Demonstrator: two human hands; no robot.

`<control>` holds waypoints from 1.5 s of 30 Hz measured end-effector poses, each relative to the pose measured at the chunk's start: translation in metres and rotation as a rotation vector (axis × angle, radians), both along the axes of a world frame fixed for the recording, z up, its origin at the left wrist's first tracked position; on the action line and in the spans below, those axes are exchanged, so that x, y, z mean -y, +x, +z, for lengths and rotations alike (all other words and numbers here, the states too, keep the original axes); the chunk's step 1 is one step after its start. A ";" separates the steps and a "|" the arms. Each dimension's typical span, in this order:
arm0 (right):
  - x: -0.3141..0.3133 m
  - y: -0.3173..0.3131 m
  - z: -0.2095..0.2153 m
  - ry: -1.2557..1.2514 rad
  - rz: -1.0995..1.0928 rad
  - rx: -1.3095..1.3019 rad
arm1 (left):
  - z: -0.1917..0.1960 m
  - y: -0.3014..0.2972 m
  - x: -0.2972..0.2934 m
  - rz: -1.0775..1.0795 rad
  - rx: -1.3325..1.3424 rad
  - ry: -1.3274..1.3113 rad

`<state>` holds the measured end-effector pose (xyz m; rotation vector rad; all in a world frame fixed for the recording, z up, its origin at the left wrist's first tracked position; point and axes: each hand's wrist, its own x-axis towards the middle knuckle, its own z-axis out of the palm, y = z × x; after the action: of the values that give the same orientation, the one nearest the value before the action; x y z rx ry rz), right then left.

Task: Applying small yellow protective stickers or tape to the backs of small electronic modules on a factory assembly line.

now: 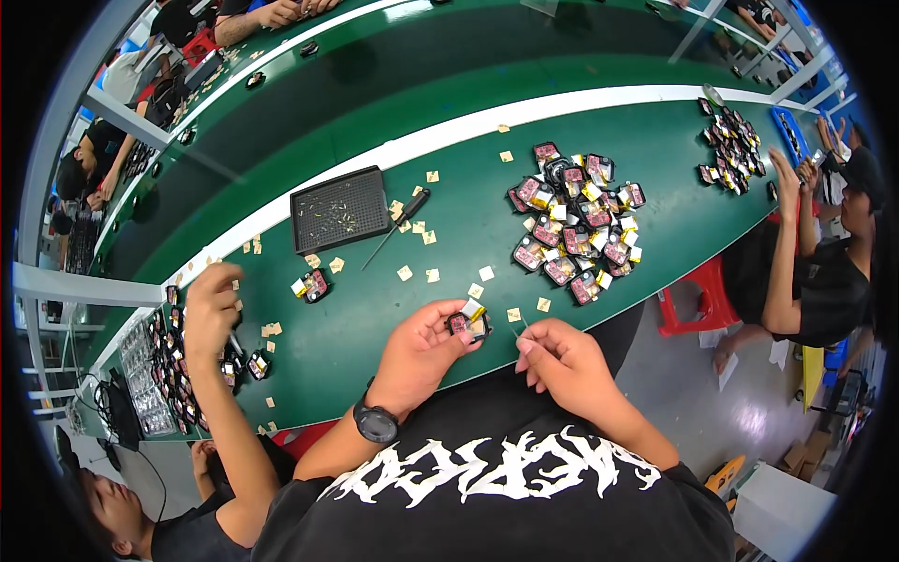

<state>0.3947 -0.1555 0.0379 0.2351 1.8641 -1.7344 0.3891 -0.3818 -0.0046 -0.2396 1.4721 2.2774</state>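
Observation:
My left hand [418,354] grips a small black electronic device [467,324] between thumb and fingers, just above the near edge of the green table. The housing faces up, with a silver-and-yellow piece standing out at its top. To the right, my right hand [565,358] pinches a thin, slender tool [517,330] that points toward the device without touching it. Its exact kind is too small to make out. Small square pale paper pieces [513,315] lie just beyond both hands.
A heap of similar devices [592,214] lies ahead right. Ahead left are a black tray [339,212] holding tiny bits, a screwdriver [412,208] and one device [312,286]. A co-worker's raised hand [213,304] is at left; another person [824,253] sits at right by a red stool [700,302].

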 end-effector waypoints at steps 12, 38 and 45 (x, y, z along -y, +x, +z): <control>0.021 -0.006 -0.011 -0.206 -0.041 0.210 | 0.005 0.005 -0.010 0.165 0.011 -0.079; 0.038 -0.012 -0.009 -0.141 0.013 0.157 | 0.006 0.005 0.002 0.111 0.124 -0.021; 0.024 -0.003 -0.028 -0.439 -0.219 0.021 | 0.007 0.005 -0.001 0.085 0.109 0.009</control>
<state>0.3918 -0.1791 0.0096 0.2887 1.4363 -2.2271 0.3943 -0.3806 0.0023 -0.4248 1.4212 2.2971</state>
